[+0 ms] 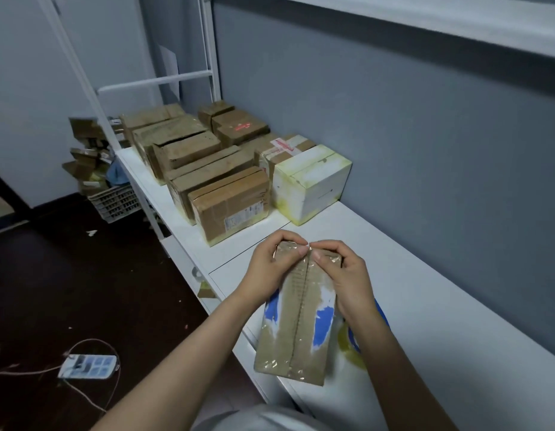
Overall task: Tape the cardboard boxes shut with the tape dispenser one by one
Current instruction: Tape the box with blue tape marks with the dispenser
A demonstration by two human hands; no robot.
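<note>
Your left hand [270,269] and right hand [347,276] both grip the far end of the cardboard box [296,334], fingers curled over its edge and thumbs on the taped seam. The box lies near the front edge of the bench [431,306]. The blue tape dispenser [382,311] sits just to its right, mostly hidden by your right forearm. A stack of boxes [229,203] crowds the bench beyond.

The box [296,337] was positioned lengthwise over the front edge of the white bench [425,306]. The left hand [270,265] and right hand [347,275] gripped its far end, thumbs meeting at the taped centre seam. More boxes [214,181] stood grouped beyond, with a white box [310,181] beside the wall.
</note>
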